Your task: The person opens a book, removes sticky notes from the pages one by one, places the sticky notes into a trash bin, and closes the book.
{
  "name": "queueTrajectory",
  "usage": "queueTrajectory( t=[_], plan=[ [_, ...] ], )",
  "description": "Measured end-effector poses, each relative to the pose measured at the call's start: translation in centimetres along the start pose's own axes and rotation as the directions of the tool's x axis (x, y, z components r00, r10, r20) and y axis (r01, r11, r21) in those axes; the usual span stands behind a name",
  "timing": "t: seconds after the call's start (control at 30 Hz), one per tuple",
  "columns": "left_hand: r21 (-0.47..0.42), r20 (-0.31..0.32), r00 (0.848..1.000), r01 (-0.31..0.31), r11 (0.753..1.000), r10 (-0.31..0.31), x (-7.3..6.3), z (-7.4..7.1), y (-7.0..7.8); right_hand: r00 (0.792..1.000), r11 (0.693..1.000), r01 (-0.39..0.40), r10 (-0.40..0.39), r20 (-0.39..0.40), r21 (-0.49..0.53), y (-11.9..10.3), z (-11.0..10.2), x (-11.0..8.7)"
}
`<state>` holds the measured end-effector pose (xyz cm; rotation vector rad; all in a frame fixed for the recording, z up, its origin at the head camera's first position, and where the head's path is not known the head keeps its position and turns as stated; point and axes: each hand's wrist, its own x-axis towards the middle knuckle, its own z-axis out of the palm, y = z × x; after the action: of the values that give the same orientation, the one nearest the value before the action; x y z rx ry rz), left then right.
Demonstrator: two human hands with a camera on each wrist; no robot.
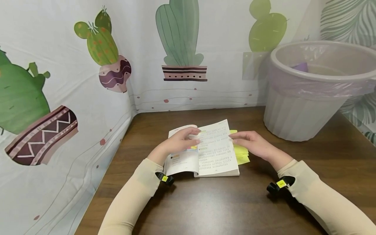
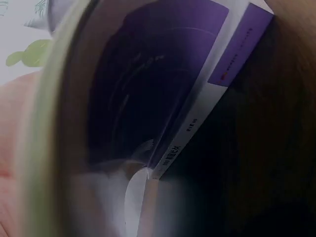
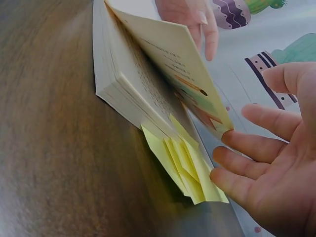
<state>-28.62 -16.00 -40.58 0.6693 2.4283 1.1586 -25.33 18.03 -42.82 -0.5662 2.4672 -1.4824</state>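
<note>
An open book with printed pages lies on the table. My left hand rests over its left-hand pages, fingers and thumb reaching towards the fold. One page stands lifted off the right-hand stack. At that page's outer edge, my right hand has its fingers loosely extended, one fingertip right at the page corner in the right wrist view. Yellow sticky notes stick out from the book's right side, below these fingers. The left wrist view, dark and partly blocked, catches the purple cover and white spine.
A grey waste bin with a thin plastic liner stands at the back right of the brown wooden table. Cloth printed with cacti hangs behind and to the left. Each wrist wears a black strap with a small camera.
</note>
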Motion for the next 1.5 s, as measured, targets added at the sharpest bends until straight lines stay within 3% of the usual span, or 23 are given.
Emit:
queueTrajectory(
  t=[0.27,0.8,1.5],
  plan=[
    [-0.09,-0.004,1.0,-0.014,0.996,0.014,-0.6,0.0,-1.0,1.0,0.999,0.01,-0.01,-0.003,0.043,0.2,0.0,0.1],
    [-0.063,-0.037,0.999,-0.023,0.998,0.021,-0.6,-0.5,-2.5,1.0,0.993,0.016,-0.019,0.021,0.114,0.9,0.0,0.2],
    [-0.092,-0.031,1.0,0.001,0.996,-0.003,-0.6,-0.9,-3.1,0.998,0.979,0.003,-0.016,0.059,0.202,0.2,-0.4,0.0]
  ],
)
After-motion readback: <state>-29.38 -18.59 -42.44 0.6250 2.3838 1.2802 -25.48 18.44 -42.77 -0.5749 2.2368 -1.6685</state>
